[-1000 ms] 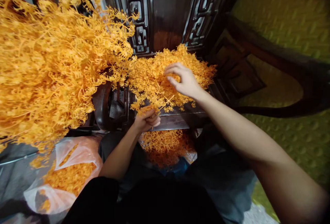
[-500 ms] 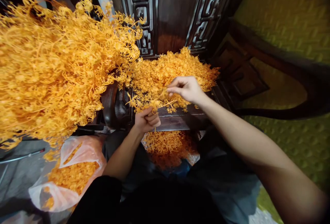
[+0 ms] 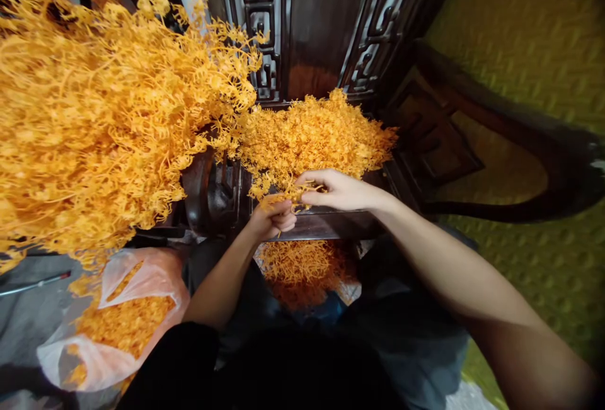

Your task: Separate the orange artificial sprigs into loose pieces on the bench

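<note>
My left hand (image 3: pixel 274 216) is closed on a thin orange-yellow plastic-looking sprig (image 3: pixel 293 194), whose stem end pokes out below the fist. Right beside it, my right hand (image 3: pixel 328 189) has its thumb and fingers closing around the sprig's other end; fine strands stick out between them. Just behind both hands, a heap of similar orange sprigs (image 3: pixel 321 133) lies on the seat of a dark carved wooden chair (image 3: pixel 326 226). Exactly what the right fingertips pinch is partly hidden among the strands.
A far larger pile of orange sprigs (image 3: pixel 94 120) rises at the left. Below it, a pinkish plastic bag (image 3: pixel 163 271) holds loose orange pieces. More orange stems (image 3: pixel 302 265) sit under the seat edge between my knees. The curved chair arm (image 3: pixel 496 211) bounds the right side.
My right hand has come down and in towards my left hand, onto the sprig. My left hand keeps its grip and has barely moved. The view has shifted slightly.
</note>
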`<state>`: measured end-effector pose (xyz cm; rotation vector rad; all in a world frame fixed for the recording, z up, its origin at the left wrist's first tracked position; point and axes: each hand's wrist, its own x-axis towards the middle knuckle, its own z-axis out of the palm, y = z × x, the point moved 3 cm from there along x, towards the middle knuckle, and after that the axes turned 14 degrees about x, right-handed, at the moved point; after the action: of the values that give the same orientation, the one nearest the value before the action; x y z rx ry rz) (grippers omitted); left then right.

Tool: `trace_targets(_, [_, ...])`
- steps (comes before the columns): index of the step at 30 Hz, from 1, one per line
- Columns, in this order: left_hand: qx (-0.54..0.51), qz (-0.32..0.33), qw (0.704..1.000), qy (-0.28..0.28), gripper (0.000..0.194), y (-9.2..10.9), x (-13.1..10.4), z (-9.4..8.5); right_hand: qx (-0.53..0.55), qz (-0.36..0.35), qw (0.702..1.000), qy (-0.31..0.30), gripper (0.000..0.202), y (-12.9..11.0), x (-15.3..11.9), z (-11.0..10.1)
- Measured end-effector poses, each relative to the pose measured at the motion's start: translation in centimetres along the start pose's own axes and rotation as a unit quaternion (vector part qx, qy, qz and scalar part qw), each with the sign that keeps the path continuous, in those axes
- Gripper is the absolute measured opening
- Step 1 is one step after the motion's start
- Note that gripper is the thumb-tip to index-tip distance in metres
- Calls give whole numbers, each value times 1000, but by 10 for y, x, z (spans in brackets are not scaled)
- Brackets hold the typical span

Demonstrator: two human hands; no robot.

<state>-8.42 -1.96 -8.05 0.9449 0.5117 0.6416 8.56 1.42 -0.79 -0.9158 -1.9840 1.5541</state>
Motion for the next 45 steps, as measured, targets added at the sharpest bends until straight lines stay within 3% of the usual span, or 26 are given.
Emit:
trace_targets(6, [6, 20, 1000, 15, 47, -1, 2, 0, -161, -73, 984, 15, 40, -4, -2, 4])
trace_targets(14, [-7, -42, 999, -6, 55, -1, 4, 6, -182, -156, 971, 25, 48, -15, 0, -3])
trace_targets(16, [-13, -63, 998, -9, 55, 0, 1, 4, -158, -138, 976, 64, 50, -12, -1, -25])
trace_targets(17, [-9, -68, 998, -7, 56, 1, -1, 2, -144, -123, 975, 118, 50, -8, -3, -42])
trace_targets(19, [5, -71, 997, 4, 58, 2, -6, -5, -95, -88, 947, 295, 48, 7, -13, -85])
trace_targets(21, [13, -72, 997, 19, 57, 3, -11, -13, 19, -65, 893, 445, 45, 27, -26, -124])
trace_targets(24, [5, -70, 997, 31, 54, 3, -9, -19, 200, 10, 892, 404, 36, 55, -27, -142])
trace_targets(27, [-1, -58, 998, 29, 55, 3, -1, -21, 274, 54, 894, 349, 28, 67, -16, -133])
trace_targets(32, [-4, -59, 997, 40, 52, 2, 4, -22, 352, 53, 869, 343, 23, 76, 1, -129])
trace_targets(36, [28, -7, 995, 100, 59, 4, 8, -21, 379, 51, 868, 318, 25, 75, 9, -117])
trace_targets(39, [84, 47, 976, 197, 63, 1, 14, -21, 370, 60, 896, 239, 33, 66, 15, -81])
trace_targets(42, [158, 71, 944, 281, 53, -6, 17, -25, 362, 72, 919, 140, 39, 56, 19, -34])
trace_targets(45, [186, 74, 931, 304, 44, -14, 17, -29, 304, 58, 945, 105, 39, 49, 22, -1])
